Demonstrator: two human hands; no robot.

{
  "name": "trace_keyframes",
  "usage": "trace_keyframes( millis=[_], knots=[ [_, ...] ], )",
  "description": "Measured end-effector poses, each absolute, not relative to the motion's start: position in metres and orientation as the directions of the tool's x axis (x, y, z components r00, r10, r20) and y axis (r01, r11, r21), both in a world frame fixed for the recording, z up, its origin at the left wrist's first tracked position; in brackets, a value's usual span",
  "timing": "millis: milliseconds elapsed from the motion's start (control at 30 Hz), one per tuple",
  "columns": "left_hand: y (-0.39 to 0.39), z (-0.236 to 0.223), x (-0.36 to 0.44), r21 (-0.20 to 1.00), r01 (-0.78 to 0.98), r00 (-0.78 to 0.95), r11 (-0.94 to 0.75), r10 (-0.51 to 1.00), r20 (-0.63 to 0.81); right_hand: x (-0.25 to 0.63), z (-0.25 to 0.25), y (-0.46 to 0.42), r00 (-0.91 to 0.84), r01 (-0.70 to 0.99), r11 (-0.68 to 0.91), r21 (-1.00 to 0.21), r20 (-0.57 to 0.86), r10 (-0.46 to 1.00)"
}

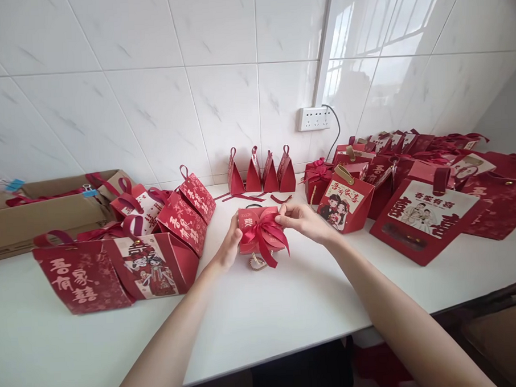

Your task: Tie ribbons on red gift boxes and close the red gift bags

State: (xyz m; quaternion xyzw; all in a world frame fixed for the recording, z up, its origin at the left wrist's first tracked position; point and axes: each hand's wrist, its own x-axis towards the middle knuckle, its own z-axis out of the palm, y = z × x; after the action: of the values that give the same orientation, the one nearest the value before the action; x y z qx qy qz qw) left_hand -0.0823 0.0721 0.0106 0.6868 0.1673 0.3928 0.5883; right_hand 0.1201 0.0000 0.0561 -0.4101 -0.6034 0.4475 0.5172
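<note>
A small red gift box (245, 218) sits on the white table in front of me. A dark red satin ribbon bow (265, 232) is tied across its top, one tail hanging over the near side. My left hand (231, 244) grips the box by its left side, thumb toward me. With thumb and index finger pinched, my right hand (302, 221) holds the bow's upper right part; the exact spot is partly hidden by the fingers. A twisted gold cord handle (257, 263) droops from the box's near side, and part of a dark loop shows behind it.
Red gift boxes (148, 267) are grouped at left, beside a cardboard box (40, 217) with binder clips. Several triangular boxes (286, 172) line the wall, loose ribbons before them. Many more boxes (430, 214) crowd the right. A power strip (316, 118) is on the wall.
</note>
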Motion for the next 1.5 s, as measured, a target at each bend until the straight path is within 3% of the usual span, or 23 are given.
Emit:
trace_keyframes(
  millis=[133, 267, 533, 767, 900, 1067, 1167, 1500],
  knots=[
    [0.063, 0.021, -0.079, 0.952, -0.181, 0.638, -0.247, 0.707, 0.305, 0.119, 0.055, 0.001, -0.046, 0.033, 0.298, -0.954, 0.297, 0.954],
    [0.062, 0.022, -0.074, 0.930, -0.108, 0.471, -0.351, 0.806, 0.359, 0.118, 0.055, 0.001, -0.055, 0.054, 0.289, -0.956, 0.286, 0.957],
    [0.067, 0.018, -0.073, 0.889, -0.138, 0.367, -0.436, 0.812, 0.455, 0.123, 0.048, 0.003, -0.214, -0.022, 0.219, -0.976, 0.218, 0.952],
    [0.062, 0.019, -0.072, 0.878, -0.099, 0.324, -0.469, 0.819, 0.474, 0.130, 0.048, 0.004, -0.383, 0.036, 0.186, -0.982, 0.159, 0.910],
    [0.063, 0.018, -0.072, 0.892, -0.069, 0.298, -0.446, 0.844, 0.445, 0.128, 0.045, 0.004, -0.340, -0.038, 0.137, -0.990, 0.141, 0.930],
    [0.065, 0.022, -0.076, 0.930, -0.173, 0.435, -0.324, 0.822, 0.367, 0.124, 0.042, 0.006, -0.352, -0.084, 0.070, -0.994, 0.095, 0.931],
    [0.061, 0.030, -0.076, 0.950, -0.124, 0.434, -0.287, 0.845, 0.312, 0.124, 0.043, 0.005, -0.338, -0.091, 0.071, -0.993, 0.098, 0.936],
    [0.059, 0.030, -0.070, 0.933, -0.037, 0.292, -0.357, 0.889, 0.352, 0.130, 0.052, -0.002, -0.291, 0.241, -0.060, -0.969, -0.131, 0.948]
  ],
)
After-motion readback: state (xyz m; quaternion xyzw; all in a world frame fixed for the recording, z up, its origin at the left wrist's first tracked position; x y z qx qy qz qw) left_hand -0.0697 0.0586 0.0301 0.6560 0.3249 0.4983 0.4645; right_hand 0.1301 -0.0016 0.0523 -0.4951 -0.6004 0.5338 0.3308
